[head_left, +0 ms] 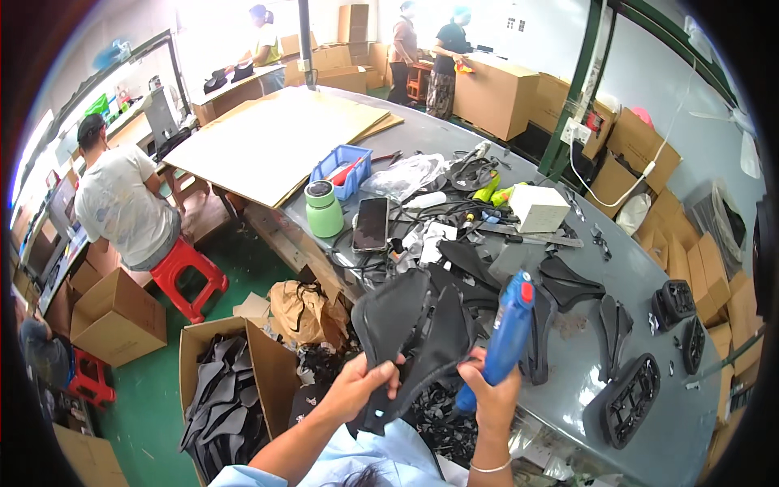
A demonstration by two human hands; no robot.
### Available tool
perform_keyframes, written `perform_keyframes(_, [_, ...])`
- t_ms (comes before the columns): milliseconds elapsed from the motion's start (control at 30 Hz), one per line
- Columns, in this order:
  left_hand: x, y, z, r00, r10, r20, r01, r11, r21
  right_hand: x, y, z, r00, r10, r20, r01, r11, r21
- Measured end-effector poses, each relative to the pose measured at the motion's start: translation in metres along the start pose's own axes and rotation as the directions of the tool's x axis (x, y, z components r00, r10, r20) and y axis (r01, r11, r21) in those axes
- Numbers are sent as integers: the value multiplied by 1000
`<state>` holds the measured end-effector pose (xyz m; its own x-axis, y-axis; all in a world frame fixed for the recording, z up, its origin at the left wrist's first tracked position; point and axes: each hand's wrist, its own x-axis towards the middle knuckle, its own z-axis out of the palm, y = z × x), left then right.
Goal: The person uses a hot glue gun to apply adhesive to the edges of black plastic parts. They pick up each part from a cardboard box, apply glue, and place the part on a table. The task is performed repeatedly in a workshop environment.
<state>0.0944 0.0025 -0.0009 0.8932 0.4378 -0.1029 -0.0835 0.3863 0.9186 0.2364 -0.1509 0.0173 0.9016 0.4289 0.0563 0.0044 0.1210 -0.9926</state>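
Observation:
In front of me, my left hand (365, 383) grips a black bicycle-saddle-shaped part (393, 312) by its narrow end, thumb on top. The part is tilted up, its wide end toward the table. A second black panel (442, 333) lies against it on the right; I cannot tell whether they are one piece. My right hand (492, 391) is wrapped round a blue handheld tool (510, 325) with a red button at its upper end. The tool's lower end is partly hidden by the fingers. More black saddle-shaped parts (571, 282) lie on the table to the right.
A grey table (584, 390) carries a phone (372, 224), green flask (324, 213), blue basket (357, 166), white box (540, 209) and black frames (631, 400). Left below stands a carton (253, 357) of black parts. A person sits on a red stool (188, 280); others stand farther back.

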Motion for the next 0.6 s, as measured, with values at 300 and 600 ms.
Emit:
perform_keyframes(300, [-39,17,-27,999,-10,-48,-12,893,-449,-5,-10,40,968,43,248,-24,997,-80])
perform_keyframes(600, [-56,30,-25,927,229,-298,-353,802,-482,-41,-10,60,949,101,297,26,918,-396])
